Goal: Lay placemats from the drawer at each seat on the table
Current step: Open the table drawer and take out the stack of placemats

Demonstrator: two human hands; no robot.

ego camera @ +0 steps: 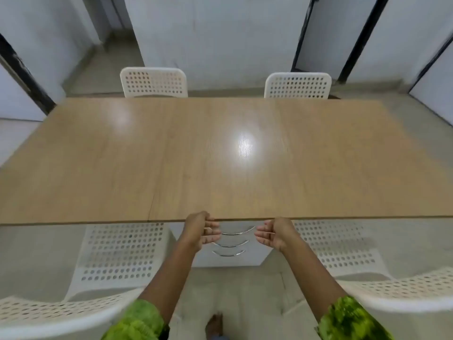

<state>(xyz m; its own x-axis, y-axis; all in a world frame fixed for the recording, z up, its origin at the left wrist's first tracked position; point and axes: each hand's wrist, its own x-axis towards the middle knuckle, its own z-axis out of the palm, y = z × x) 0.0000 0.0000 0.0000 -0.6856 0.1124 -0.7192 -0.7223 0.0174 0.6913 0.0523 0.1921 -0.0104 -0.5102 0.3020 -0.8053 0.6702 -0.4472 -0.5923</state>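
A white drawer unit (247, 260) stands under the near edge of the wooden table (220, 155). It shows three curved chrome handles, and its drawers look closed. My left hand (199, 230) hovers at the left end of the top handle (239, 232), fingers loosely curled and holding nothing. My right hand (274, 234) hovers at the handle's right end, palm turned inward, fingers relaxed. Whether the fingertips touch the handle is unclear. No placemats are in view.
Two white perforated chairs (154, 82) (297, 85) stand at the table's far side. Two more (117, 251) (343, 246) flank me at the near side, either side of the drawer unit. Walls and dark door frames lie beyond.
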